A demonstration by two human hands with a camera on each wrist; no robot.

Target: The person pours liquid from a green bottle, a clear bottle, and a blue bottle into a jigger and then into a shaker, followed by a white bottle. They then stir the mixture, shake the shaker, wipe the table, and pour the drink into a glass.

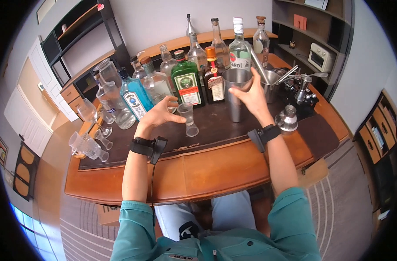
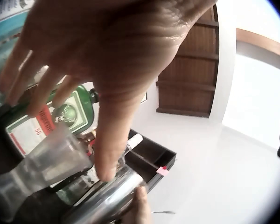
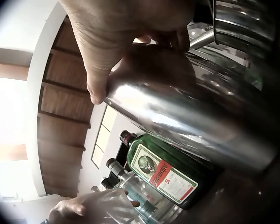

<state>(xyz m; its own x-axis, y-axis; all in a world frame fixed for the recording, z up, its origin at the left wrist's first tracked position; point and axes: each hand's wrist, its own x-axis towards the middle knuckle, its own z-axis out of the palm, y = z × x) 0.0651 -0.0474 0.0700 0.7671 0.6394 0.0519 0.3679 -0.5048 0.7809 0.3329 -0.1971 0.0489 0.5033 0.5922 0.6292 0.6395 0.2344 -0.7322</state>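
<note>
From my head feed, I see the shaker tin point(image 1: 236, 102) right of the measuring cup point(image 1: 187, 114) near frame centre, bottles point(image 1: 187, 82) behind both, the shaker lid point(image 1: 287, 118) farther right, glasses point(image 1: 89, 148) at middle left.

The tin point(image 1: 236, 102) is shiny silver-grey and the cup point(image 1: 187, 115) clear, while behind them the green bottle point(image 1: 187, 82) has a cream label crossed by an orange-red band, the blue bottle point(image 1: 135, 94) a white label, and the dark brown bottle point(image 1: 214, 78) an orange cap. The table point(image 1: 176, 174) is orange-brown, its mat point(image 1: 155, 135) dark brown, and the grey rug point(image 1: 324, 200) pale-striped. The sleeves point(image 1: 289, 213) are teal, the trousers point(image 1: 233, 209) pale blue, the wrist straps point(image 1: 141, 147) black, and the oven point(image 1: 321, 57) cream.
</note>
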